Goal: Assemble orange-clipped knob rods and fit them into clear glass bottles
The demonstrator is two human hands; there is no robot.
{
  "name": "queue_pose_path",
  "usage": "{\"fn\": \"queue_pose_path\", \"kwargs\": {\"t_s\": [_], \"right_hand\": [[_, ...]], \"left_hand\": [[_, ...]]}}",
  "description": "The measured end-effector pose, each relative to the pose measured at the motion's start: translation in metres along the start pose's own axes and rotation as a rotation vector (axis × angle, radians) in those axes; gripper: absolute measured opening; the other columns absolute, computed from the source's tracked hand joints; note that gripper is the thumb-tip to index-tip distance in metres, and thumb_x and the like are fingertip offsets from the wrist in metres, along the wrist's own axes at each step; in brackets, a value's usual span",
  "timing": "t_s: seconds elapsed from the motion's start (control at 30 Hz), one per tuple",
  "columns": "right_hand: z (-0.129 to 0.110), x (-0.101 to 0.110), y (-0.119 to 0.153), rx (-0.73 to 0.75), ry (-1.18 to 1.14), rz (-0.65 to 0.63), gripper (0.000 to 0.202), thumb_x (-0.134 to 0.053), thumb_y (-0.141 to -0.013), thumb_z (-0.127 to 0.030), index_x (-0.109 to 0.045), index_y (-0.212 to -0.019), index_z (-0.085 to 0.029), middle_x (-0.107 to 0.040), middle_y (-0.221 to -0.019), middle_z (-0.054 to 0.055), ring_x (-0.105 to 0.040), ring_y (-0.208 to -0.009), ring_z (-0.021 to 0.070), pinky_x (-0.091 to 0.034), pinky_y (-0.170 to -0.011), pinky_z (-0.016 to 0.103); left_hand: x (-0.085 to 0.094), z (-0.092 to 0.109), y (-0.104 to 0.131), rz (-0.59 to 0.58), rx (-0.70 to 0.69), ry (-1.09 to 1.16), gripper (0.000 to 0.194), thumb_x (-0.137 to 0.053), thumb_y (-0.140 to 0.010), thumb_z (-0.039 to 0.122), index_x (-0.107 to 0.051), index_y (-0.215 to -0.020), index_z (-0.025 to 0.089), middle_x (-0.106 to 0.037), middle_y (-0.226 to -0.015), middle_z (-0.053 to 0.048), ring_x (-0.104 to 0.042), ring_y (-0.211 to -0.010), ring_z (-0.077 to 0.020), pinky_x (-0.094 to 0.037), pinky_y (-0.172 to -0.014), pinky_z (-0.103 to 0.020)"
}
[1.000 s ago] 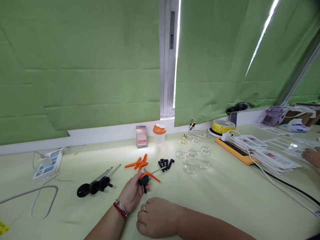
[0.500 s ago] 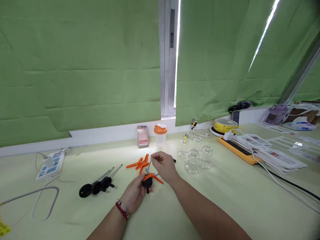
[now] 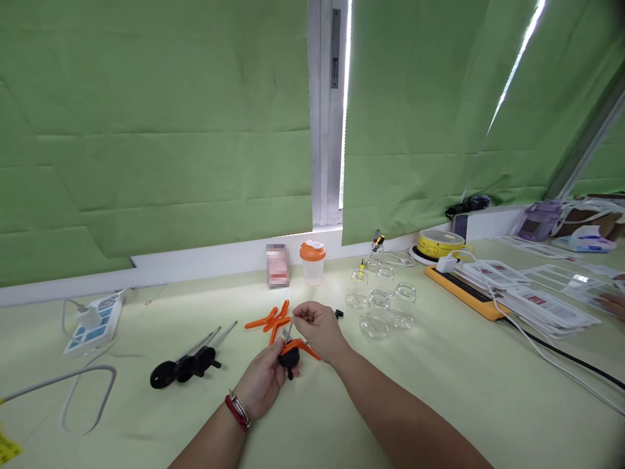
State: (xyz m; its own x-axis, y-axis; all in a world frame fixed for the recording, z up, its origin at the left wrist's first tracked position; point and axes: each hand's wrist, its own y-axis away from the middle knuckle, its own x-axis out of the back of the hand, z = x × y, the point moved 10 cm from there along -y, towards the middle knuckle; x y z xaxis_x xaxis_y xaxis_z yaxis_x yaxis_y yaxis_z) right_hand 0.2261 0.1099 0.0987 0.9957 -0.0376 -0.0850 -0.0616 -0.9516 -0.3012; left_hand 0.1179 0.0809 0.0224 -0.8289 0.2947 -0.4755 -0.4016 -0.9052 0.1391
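My left hand (image 3: 263, 381) is closed around a round black part (image 3: 290, 357) with a short stem pointing down. An orange piece with several arms (image 3: 306, 348) lies across the top of that part. Just above it, my right hand (image 3: 317, 329) pinches the upper end of a thin metal rod (image 3: 289, 331), whose lower end meets the orange and black pieces. Behind my hands, more orange armed pieces (image 3: 267, 319) lie on the table. To the left rest several black round parts with metal rods (image 3: 183, 369). A small black piece (image 3: 338, 314) peeks out behind my right hand.
Several clear glass jars (image 3: 378, 316) stand right of my hands. Behind are an orange-lidded cup (image 3: 312, 260) and a pinkish box (image 3: 277, 267). A power strip (image 3: 95, 322) sits left; an orange-edged strip (image 3: 463, 296), cables and stacked cards (image 3: 547, 309) lie right.
My right hand has come slightly down and left with the metal rod, which stands more upright. A bit of another person's hand now shows at the right edge.
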Motion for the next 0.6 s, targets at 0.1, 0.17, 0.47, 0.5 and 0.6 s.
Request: {"fn": "queue_pose_path", "kwargs": {"t_s": [0.1, 0.17, 0.47, 0.5, 0.6], "right_hand": [[0.000, -0.002, 0.001, 0.011, -0.001, -0.014, 0.013, -0.063, -0.069, -0.026, -0.064, -0.076, -0.015, -0.062, -0.067, 0.001, -0.057, -0.061, 0.0118, -0.049, -0.061, 0.025], [0.002, -0.005, 0.002, 0.003, -0.002, -0.033, 0.014, -0.063, -0.069, -0.027, -0.063, -0.076, -0.016, -0.062, -0.067, 0.000, -0.056, -0.061, 0.0118, -0.050, -0.060, 0.025], [0.002, -0.011, 0.009, 0.004, 0.046, -0.077, 0.011, -0.061, -0.069, -0.024, -0.063, -0.076, -0.016, -0.056, -0.059, -0.003, -0.051, -0.053, 0.0095, -0.048, -0.053, 0.023], [0.003, -0.011, 0.009, 0.003, 0.053, -0.084, 0.011, -0.061, -0.069, -0.024, -0.063, -0.076, -0.016, -0.056, -0.058, -0.004, -0.051, -0.052, 0.0094, -0.047, -0.052, 0.022], [0.005, -0.014, 0.011, -0.008, 0.068, -0.105, 0.011, -0.061, -0.070, -0.025, -0.063, -0.076, -0.017, -0.057, -0.057, -0.004, -0.053, -0.051, 0.0102, -0.047, -0.050, 0.022]], "left_hand": [[-0.002, -0.001, 0.000, -0.016, -0.003, 0.010, 0.031, -0.059, -0.081, 0.046, -0.063, -0.077, 0.016, -0.058, -0.068, -0.002, -0.053, -0.060, -0.0135, -0.041, -0.064, -0.028], [-0.004, -0.002, 0.000, -0.039, -0.007, 0.023, 0.031, -0.059, -0.082, 0.046, -0.062, -0.074, 0.016, -0.058, -0.069, -0.002, -0.053, -0.061, -0.0138, -0.042, -0.065, -0.028], [-0.005, -0.004, 0.000, -0.051, -0.006, 0.026, 0.031, -0.057, -0.083, 0.045, -0.061, -0.077, 0.016, -0.058, -0.071, -0.003, -0.052, -0.062, -0.0143, -0.041, -0.065, -0.029], [-0.005, -0.004, 0.000, -0.052, -0.005, 0.026, 0.031, -0.057, -0.083, 0.046, -0.062, -0.077, 0.016, -0.058, -0.072, -0.003, -0.052, -0.062, -0.0143, -0.041, -0.065, -0.029], [-0.004, -0.005, -0.001, -0.056, -0.006, 0.029, 0.032, -0.058, -0.082, 0.047, -0.062, -0.079, 0.016, -0.059, -0.075, -0.004, -0.053, -0.062, -0.0143, -0.041, -0.065, -0.029]]}}
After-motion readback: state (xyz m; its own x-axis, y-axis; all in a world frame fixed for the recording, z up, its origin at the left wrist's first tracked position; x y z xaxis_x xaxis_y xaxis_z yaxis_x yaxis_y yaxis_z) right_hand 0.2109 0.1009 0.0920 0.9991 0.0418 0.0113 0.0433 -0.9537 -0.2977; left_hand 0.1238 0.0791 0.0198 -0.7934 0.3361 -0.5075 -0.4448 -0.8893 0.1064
